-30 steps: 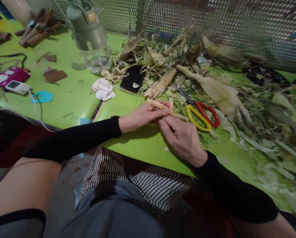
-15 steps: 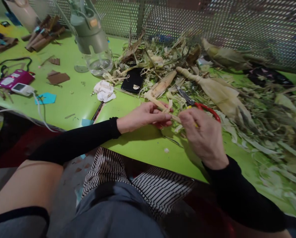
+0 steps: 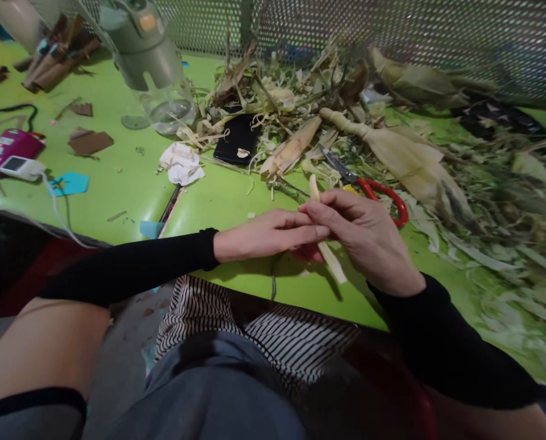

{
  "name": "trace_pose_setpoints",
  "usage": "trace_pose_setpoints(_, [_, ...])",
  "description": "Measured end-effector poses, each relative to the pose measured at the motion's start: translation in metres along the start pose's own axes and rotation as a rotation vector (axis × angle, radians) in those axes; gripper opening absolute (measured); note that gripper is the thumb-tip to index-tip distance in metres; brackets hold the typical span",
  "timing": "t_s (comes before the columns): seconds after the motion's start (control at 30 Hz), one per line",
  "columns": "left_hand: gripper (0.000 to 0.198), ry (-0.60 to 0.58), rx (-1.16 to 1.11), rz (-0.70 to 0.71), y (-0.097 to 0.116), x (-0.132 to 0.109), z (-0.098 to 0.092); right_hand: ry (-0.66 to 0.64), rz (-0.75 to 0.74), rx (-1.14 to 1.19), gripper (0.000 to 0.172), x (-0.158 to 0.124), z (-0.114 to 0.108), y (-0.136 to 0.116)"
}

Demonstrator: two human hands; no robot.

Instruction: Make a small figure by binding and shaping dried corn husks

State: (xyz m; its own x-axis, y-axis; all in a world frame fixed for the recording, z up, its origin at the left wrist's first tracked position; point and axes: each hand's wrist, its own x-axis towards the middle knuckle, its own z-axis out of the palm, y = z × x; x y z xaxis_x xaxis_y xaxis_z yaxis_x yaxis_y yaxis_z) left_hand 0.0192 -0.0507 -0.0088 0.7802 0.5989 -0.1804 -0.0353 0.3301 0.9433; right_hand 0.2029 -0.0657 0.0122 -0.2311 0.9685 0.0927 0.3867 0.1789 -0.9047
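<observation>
Both my hands meet over the near edge of the green table [image 3: 131, 183]. My left hand [image 3: 268, 235] has its fingers stretched out and pressed against a pale strip of corn husk [image 3: 332, 263]. My right hand [image 3: 364, 235] is closed round the same strip, which stands nearly upright, its top end poking out above my fingers and its lower end hanging below them. Red and yellow scissors [image 3: 383, 195] lie just behind my right hand.
A heap of dry corn husks and leaves [image 3: 392, 153] covers the right and back of the table. Nearby lie a black phone [image 3: 236, 137], crumpled white paper [image 3: 180, 164], a clear jug [image 3: 156, 73], a pink device [image 3: 10, 146] with cables and brown card scraps [image 3: 90, 142]. A perforated metal screen [image 3: 392, 30] runs behind.
The husk strip has turned from lying across to nearly upright. My right hand moved in over it and closed round it, while my left fingers straightened against it.
</observation>
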Motion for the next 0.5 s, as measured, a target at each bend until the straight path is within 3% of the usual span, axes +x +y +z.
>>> trace_pose_setpoints(0.23, [0.028,-0.123,-0.291,-0.143,-0.009,0.003,-0.007,-0.048,0.101,0.218,0.034,-0.002,0.009,0.006])
trace_pose_setpoints(0.5, [0.017,-0.065,-0.150,-0.140,-0.004,-0.010,0.000,-0.018,0.120,0.182,0.029,-0.013,0.011,0.002])
